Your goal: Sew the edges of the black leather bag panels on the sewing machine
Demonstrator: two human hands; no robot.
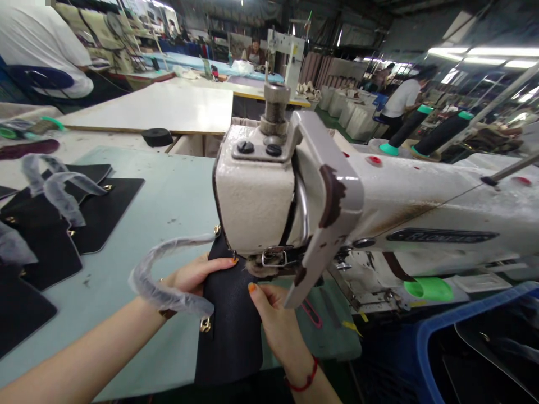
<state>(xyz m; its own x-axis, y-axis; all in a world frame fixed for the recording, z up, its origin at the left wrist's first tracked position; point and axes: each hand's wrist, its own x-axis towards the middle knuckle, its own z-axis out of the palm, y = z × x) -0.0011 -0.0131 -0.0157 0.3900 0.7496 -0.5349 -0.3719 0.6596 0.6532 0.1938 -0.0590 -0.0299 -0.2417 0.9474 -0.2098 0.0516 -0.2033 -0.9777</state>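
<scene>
A black leather panel lies under the head of a white sewing machine. Its plastic-wrapped handle arches left over my left wrist, fixed by gold metal fittings. My left hand grips the panel's left edge, thumb on top near the needle area and fingers hidden beneath. On the right edge my right hand pinches the panel, thumb on top, just below the machine head. The machine head hides the panel's far end.
More black panels with wrapped handles lie on the pale green table at left. A black tape roll sits behind them. At lower right is a blue crate holding black pieces. Other people are in the background.
</scene>
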